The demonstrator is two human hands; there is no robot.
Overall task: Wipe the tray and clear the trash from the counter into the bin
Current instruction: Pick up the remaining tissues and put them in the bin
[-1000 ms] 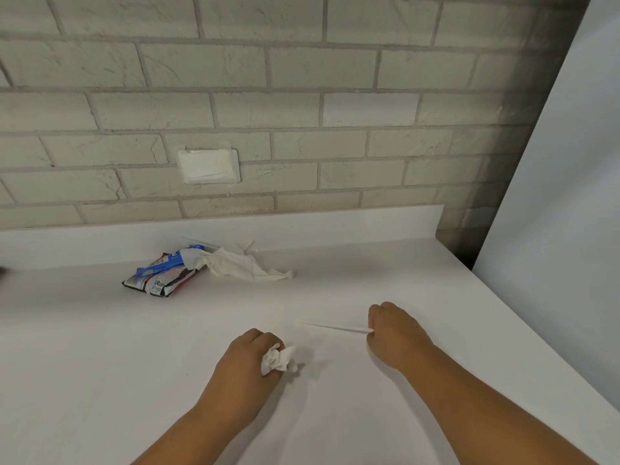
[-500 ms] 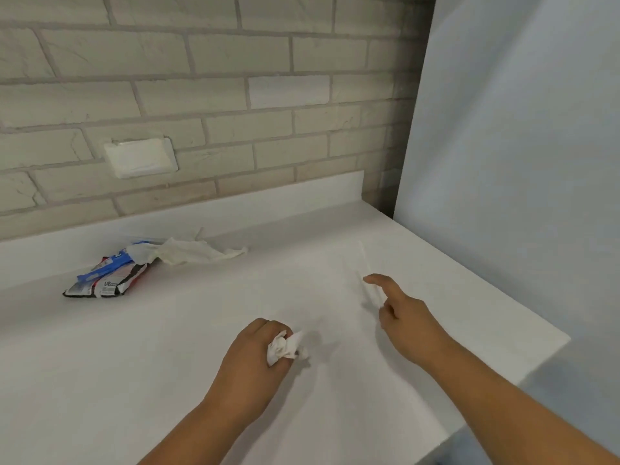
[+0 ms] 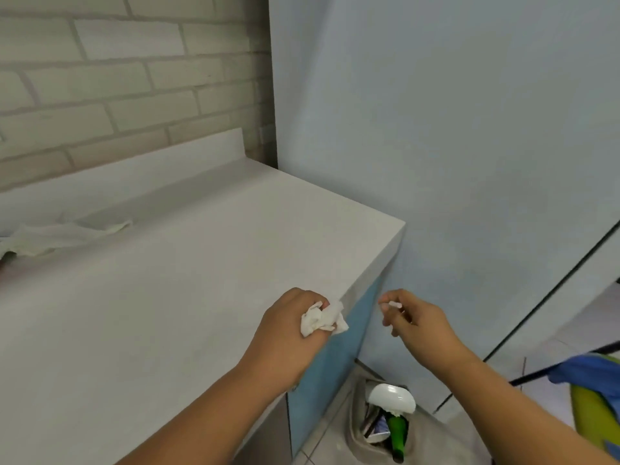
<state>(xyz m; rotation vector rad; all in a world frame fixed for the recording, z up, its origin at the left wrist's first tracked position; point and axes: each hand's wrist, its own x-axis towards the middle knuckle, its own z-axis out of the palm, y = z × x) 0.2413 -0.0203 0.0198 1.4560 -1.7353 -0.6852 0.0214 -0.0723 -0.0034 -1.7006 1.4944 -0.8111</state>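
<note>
My left hand [image 3: 288, 333] grips a crumpled white tissue [image 3: 322, 319] just above the right edge of the white counter [image 3: 188, 297]. Past that edge, my right hand [image 3: 416, 322] hangs in the air and pinches a small pale scrap [image 3: 394, 305] between thumb and forefinger. Below, on the floor beside the counter, stands the bin [image 3: 385, 421], holding a white bowl-like piece, a green bottle and wrappers. A flat white napkin [image 3: 63, 234] lies at the counter's far left. No tray is in view.
A pale blue-grey wall panel [image 3: 436, 129] rises right of the counter, and a brick wall [image 3: 117, 88] stands behind it. The counter's side is blue [image 3: 339, 364]. A blue and yellow-green object [image 3: 593, 397] with a dark rod sits at the lower right, over tiled floor.
The view has swung right, bringing the bin into sight and the wrappers out. My right hand left the counter with the thin scrap and now hangs beyond the edge; my left hand moved to the edge.
</note>
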